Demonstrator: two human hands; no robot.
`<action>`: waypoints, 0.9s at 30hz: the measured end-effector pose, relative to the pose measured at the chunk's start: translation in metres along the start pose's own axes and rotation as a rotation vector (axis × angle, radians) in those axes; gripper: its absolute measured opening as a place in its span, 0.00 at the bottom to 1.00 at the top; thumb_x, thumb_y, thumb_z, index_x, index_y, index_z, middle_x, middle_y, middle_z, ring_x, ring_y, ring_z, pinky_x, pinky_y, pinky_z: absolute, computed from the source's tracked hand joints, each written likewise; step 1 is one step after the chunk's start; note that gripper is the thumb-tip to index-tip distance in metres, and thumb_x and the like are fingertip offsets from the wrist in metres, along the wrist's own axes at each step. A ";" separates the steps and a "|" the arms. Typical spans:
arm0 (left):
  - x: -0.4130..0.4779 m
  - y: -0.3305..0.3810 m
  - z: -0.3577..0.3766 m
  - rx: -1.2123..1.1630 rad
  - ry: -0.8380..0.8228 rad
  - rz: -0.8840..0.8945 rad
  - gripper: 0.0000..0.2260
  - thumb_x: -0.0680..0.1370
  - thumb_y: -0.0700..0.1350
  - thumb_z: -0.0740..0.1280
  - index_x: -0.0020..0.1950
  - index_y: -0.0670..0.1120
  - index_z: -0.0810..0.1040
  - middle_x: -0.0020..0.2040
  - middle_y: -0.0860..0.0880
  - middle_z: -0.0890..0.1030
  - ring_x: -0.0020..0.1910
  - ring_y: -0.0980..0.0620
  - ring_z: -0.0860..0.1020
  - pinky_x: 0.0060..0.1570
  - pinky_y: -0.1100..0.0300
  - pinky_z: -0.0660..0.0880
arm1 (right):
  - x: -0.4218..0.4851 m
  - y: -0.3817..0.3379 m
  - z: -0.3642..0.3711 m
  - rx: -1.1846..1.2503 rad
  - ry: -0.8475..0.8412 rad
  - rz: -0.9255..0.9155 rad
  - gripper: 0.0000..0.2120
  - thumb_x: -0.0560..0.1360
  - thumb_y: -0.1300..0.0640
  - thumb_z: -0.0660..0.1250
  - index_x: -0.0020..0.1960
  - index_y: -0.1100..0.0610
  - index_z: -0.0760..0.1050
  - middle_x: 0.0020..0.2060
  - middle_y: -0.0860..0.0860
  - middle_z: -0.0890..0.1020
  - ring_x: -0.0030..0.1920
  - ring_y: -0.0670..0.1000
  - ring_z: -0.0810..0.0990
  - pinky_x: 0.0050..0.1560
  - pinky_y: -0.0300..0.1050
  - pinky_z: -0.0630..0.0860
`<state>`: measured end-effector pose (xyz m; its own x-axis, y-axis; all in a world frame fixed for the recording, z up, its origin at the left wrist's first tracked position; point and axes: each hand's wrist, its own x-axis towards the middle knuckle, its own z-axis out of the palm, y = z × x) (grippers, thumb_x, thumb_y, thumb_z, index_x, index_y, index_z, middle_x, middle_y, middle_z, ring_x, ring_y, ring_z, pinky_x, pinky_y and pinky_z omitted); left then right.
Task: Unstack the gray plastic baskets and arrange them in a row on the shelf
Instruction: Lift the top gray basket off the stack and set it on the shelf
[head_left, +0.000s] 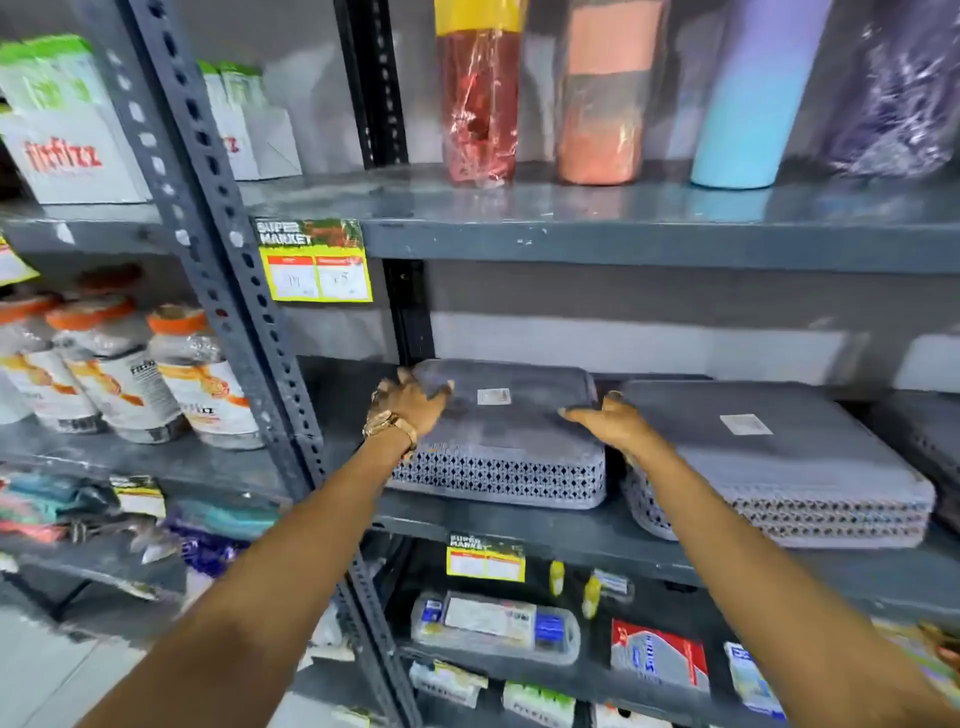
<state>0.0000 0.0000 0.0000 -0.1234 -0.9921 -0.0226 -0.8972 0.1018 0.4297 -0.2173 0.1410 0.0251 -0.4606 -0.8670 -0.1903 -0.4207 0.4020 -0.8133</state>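
Left hand (415, 402) and right hand (610, 418) grip one basket (509, 431) beside one stack (779, 467).

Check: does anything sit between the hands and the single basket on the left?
Nothing visible does. The left hand grips the basket at its far left corner, the right hand at its right edge, beside the stack.

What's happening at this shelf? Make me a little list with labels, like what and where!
place: store shelf, gray metal
single basket: gray, upside down, on the shelf's left part
basket stack: gray, nested upside down, just right of the single basket
left hand: grips the single basket's far left corner
right hand: holds the single basket's right edge, in the gap beside the stack
shelf above: wrapped bottles, including a blue tumbler
price tag: yellow, on the upper shelf's edge
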 end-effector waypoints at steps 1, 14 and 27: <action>0.002 -0.003 0.004 -0.063 -0.034 -0.074 0.42 0.72 0.71 0.51 0.78 0.47 0.54 0.77 0.39 0.57 0.74 0.35 0.59 0.73 0.42 0.60 | -0.001 0.001 0.001 0.062 0.011 0.025 0.37 0.75 0.44 0.67 0.75 0.62 0.59 0.73 0.58 0.66 0.68 0.59 0.71 0.60 0.47 0.73; 0.000 -0.001 -0.005 -1.010 0.305 -0.111 0.31 0.79 0.64 0.50 0.78 0.51 0.55 0.80 0.43 0.48 0.79 0.44 0.44 0.75 0.44 0.42 | 0.027 -0.031 0.014 0.679 0.388 0.046 0.51 0.59 0.20 0.50 0.75 0.45 0.60 0.76 0.47 0.62 0.76 0.54 0.60 0.74 0.62 0.54; 0.007 -0.025 -0.003 -1.448 0.401 -0.118 0.41 0.72 0.72 0.49 0.72 0.42 0.67 0.74 0.40 0.66 0.75 0.43 0.62 0.74 0.47 0.58 | 0.022 0.005 0.025 0.949 0.376 0.020 0.38 0.70 0.26 0.47 0.67 0.50 0.70 0.62 0.50 0.78 0.64 0.53 0.75 0.72 0.52 0.66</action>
<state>0.0225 -0.0100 -0.0081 0.2529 -0.9673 0.0187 0.3184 0.1014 0.9425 -0.2095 0.1165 0.0030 -0.7449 -0.6485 -0.1566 0.3075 -0.1254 -0.9433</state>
